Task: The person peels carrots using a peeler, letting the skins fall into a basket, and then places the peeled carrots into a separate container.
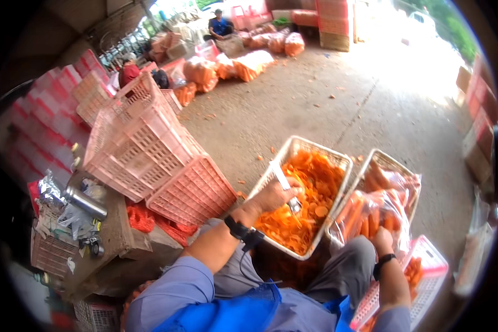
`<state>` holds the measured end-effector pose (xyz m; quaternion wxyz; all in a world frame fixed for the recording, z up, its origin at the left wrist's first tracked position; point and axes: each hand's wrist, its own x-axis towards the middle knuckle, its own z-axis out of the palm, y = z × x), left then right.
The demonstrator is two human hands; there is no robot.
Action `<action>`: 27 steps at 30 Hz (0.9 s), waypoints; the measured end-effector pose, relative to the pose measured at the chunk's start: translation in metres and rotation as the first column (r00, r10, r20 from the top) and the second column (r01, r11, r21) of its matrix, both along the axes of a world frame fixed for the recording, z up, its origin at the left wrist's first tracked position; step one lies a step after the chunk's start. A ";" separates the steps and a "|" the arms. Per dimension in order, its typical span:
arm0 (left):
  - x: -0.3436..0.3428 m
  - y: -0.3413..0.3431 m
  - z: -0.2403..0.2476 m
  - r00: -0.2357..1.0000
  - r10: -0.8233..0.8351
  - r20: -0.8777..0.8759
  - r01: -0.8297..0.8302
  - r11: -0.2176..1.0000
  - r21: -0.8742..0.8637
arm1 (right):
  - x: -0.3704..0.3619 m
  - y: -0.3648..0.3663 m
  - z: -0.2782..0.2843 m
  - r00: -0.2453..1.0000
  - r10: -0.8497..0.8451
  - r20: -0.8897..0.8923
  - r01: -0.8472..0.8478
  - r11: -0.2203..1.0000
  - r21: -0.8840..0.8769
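Observation:
My left hand [276, 195] is closed round a peeler [281, 176] with a long pale handle; its metal end [295, 206] sticks out toward the peelings. Below it stands a white crate [346, 166] heaped with orange carrot peelings and slices [315, 171]. To the right, a second white crate [374, 155] holds a clear plastic bag of carrots [393, 202]. Curled fingers of my right hand [382, 241] grip at the near side of this bag; whether they pinch plastic or a carrot is partly hidden.
Pink crates [144, 149] stack up at my left, beside a wooden bench with a steel flask [86, 203]. A pink-and-white basket [431, 276] with carrots stands by my right forearm. Farther off are bagged carrots [249, 63] and a seated person [220, 26].

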<state>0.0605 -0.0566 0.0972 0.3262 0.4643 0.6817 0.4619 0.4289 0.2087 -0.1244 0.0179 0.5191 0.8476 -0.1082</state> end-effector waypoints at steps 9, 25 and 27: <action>-0.005 -0.014 -0.014 0.999 0.030 -0.034 -0.031 0.999 -0.027 | -0.026 -0.029 0.054 0.997 -0.024 0.076 0.036 0.986 -0.160; -0.001 -0.006 -0.016 0.973 0.003 -0.229 0.002 1.000 0.023 | -0.037 -0.020 0.081 0.910 -0.355 -0.215 0.190 0.817 -0.545; -0.001 -0.009 -0.006 0.981 -0.001 -0.195 -0.003 1.000 -0.018 | -0.036 -0.015 0.068 0.890 -0.386 -0.241 0.218 0.826 -0.520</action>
